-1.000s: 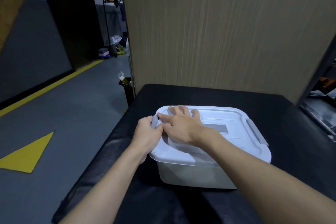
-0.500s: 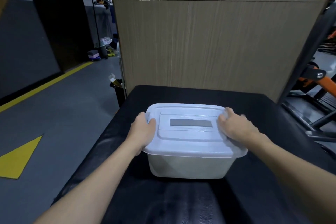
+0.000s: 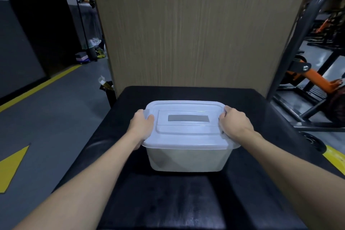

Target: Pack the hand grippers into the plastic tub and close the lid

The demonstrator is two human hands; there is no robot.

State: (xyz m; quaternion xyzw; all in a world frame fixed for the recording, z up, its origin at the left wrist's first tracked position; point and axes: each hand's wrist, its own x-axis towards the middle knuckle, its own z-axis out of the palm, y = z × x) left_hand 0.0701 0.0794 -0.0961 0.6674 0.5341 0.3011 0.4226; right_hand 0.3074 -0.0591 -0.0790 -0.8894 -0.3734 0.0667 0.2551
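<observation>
Lid point(image 3: 186, 137) sits on plastic tub point(image 3: 186, 158), centre of black table point(image 3: 168, 203). Left grip point(image 3: 141, 123) curls round lid's left end; right grip point(image 3: 234, 123) curls round its right end.

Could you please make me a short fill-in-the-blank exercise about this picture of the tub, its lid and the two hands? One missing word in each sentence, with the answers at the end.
1. The table under the plastic tub is ____ in colour.
2. The left hand grips the ____ end of the lid; the right hand grips the opposite end.
3. The strip in the middle of the lid is ____ in colour.

Missing words: black; left; grey.
</observation>
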